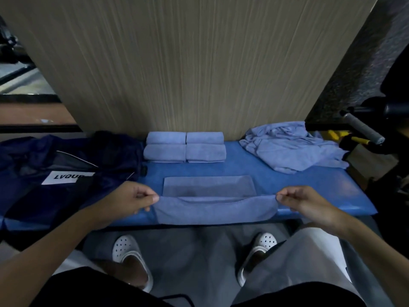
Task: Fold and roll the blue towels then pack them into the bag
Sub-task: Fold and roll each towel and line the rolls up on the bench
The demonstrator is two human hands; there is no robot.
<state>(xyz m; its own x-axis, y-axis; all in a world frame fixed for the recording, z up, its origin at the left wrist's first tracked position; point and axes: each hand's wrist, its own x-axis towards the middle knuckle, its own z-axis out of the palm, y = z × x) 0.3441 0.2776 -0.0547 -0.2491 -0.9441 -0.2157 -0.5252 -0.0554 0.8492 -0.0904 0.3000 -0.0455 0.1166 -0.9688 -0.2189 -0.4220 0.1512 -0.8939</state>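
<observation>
**While both hands pinch its near corners, one towel is mid-fold**

Closest to the camera, a pair of white perforated clogs [128,253] stands on the floor just short of the counter's front edge.

Above them, the left hand [132,199] pinches one near corner of a blue towel [212,209] between thumb and curled fingers. The right hand [303,201] pinches the other corner the same way. The near edge is lifted and pulled taut between them, while the far half lies flat on the blue padded counter [309,185]. Holding both corners at once keeps the edge straight, so the hands look ready to carry it over the flat half in a clean fold.

To the left, a dark navy bag [44,196] with a white label [66,177] slumps on the counter. Its mouth appears slack and it lies near the left hand, presumably so finished rolls can go straight in.

Farther back, four rolled towels [184,149] sit tight together in two rows against the wood-grain panel [188,63], parked clear of the folding space. At the back right, a pile of loose towels [292,149] lies crumpled, within the right hand's reach as the supply. Judging by that pile and the unpacked rolls, much of the task remains.
</observation>
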